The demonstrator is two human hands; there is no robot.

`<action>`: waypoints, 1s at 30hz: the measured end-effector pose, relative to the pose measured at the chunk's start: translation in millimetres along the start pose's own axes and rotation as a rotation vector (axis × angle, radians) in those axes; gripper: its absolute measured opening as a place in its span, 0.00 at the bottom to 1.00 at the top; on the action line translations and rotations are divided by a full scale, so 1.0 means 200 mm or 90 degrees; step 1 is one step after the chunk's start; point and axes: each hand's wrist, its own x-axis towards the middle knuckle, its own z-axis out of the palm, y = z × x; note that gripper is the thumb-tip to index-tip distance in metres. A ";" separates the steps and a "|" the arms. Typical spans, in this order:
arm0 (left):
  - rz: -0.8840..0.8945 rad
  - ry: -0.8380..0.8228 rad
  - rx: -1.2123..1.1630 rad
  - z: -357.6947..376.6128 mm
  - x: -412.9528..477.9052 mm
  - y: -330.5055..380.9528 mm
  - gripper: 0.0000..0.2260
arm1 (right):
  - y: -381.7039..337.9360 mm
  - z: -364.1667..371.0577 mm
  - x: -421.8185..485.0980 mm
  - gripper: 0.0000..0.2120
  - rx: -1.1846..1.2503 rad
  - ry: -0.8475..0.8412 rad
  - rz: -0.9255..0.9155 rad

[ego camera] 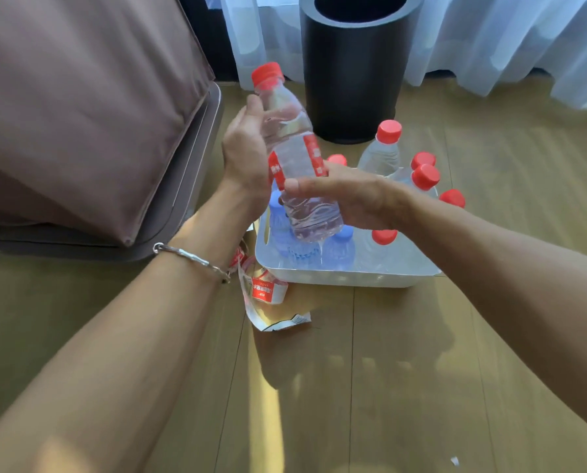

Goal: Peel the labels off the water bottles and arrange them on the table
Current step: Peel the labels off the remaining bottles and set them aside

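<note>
I hold a clear water bottle with a red cap and a red label tilted above the white bin. My left hand cups its upper body from the left. My right hand grips its lower part, thumb across the front. The bin holds several bottles: some with red caps at the back and right, some with blue caps at the front. Peeled red and white labels lie on the wooden surface beside the bin's left corner.
A black cylindrical container stands behind the bin. A brown cushioned seat fills the left. White curtains hang at the back. A small paper scrap lies at the near right.
</note>
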 end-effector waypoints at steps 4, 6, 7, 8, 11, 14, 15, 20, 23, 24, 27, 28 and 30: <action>-0.063 -0.049 -0.129 0.00 0.04 0.02 0.17 | -0.03 0.00 0.02 0.13 -0.050 0.046 -0.017; -0.035 -0.009 -0.051 0.01 0.06 0.02 0.20 | -0.04 0.02 0.04 0.10 -0.110 0.135 -0.050; -0.019 0.030 0.039 0.01 0.06 0.03 0.22 | -0.03 0.03 0.04 0.09 -0.128 0.183 -0.076; -0.014 0.058 0.125 0.02 0.05 0.03 0.23 | -0.03 0.04 0.05 0.10 -0.141 0.233 -0.104; -0.075 0.019 0.253 0.01 0.03 0.03 0.25 | 0.01 0.04 0.09 0.23 -0.191 0.405 -0.139; -0.075 -0.069 0.300 0.00 0.00 0.01 0.20 | 0.01 0.03 0.11 0.26 -0.261 0.474 -0.127; -0.051 -0.097 0.289 0.00 0.00 -0.01 0.18 | 0.02 0.02 0.12 0.26 -0.279 0.473 -0.120; -0.040 -0.093 0.219 -0.04 -0.01 -0.02 0.11 | 0.10 0.02 0.15 0.37 -0.360 0.389 -0.147; -0.073 -0.083 0.187 -0.06 -0.03 0.00 0.06 | 0.13 0.02 0.16 0.40 -0.380 0.391 -0.164; -0.073 -0.079 0.172 -0.07 -0.04 0.01 0.06 | 0.13 0.02 0.16 0.39 -0.389 0.397 -0.165; -0.065 -0.111 0.148 -0.09 -0.03 0.01 0.09 | 0.14 0.02 0.14 0.38 -0.396 0.383 -0.179; -0.067 -0.126 0.149 -0.10 -0.02 0.01 0.12 | 0.14 0.01 0.14 0.38 -0.390 0.379 -0.184; -0.071 -0.146 0.146 -0.11 -0.02 0.00 0.15 | 0.14 0.01 0.13 0.36 -0.373 0.371 -0.194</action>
